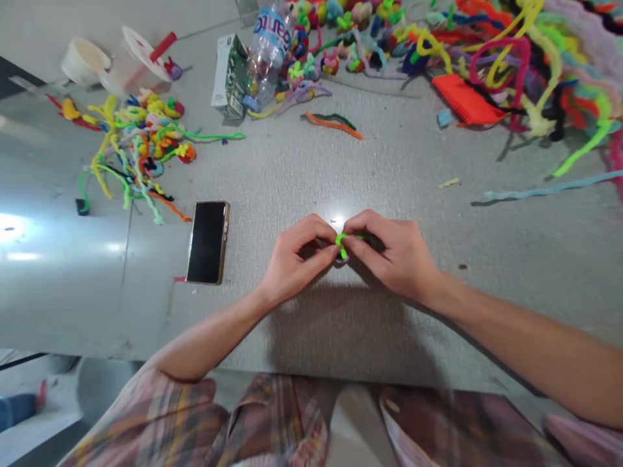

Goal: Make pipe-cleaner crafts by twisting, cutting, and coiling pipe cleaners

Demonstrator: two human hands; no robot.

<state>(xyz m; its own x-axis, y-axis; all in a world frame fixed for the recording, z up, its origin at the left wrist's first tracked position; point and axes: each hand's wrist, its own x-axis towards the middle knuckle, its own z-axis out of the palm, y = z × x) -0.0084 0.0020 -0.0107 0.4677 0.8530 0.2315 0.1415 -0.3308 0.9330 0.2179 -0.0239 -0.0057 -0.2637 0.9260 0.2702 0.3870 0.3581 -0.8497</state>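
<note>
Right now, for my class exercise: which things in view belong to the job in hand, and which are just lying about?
Likely part of the job:
bright green fuzzy piece, pinched between left hand and right hand
heap of fuzzy stems, far right

Seemingly just lying about:
phone
white-and-green box
pale tub

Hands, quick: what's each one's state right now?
Left hand: closed, fingertips pinching the green piece.
Right hand: closed, fingertips pinching the same green piece.
</note>
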